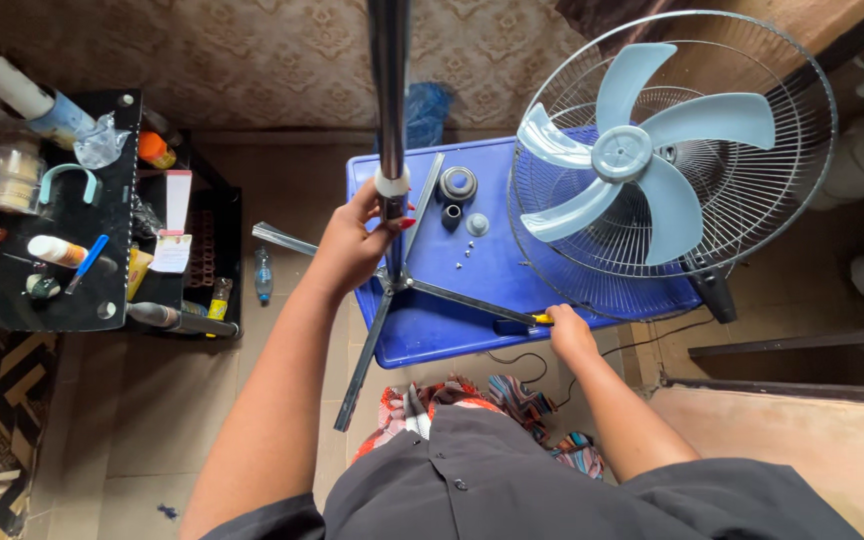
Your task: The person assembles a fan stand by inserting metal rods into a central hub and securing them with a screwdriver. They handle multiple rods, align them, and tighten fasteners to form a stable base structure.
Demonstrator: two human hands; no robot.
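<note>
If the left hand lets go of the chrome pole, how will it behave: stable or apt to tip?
The chrome pole looks tall and rigid, so it probably tips without the left hand. Its crossed base bars partly overhang the blue table, so support seems weak. The polished metal may be slippery.

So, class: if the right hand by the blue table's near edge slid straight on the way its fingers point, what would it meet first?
The right hand points left along the table edge, already touching the screwdriver. Beyond that, probably the stand's metal leg, though depth is unclear.
</note>
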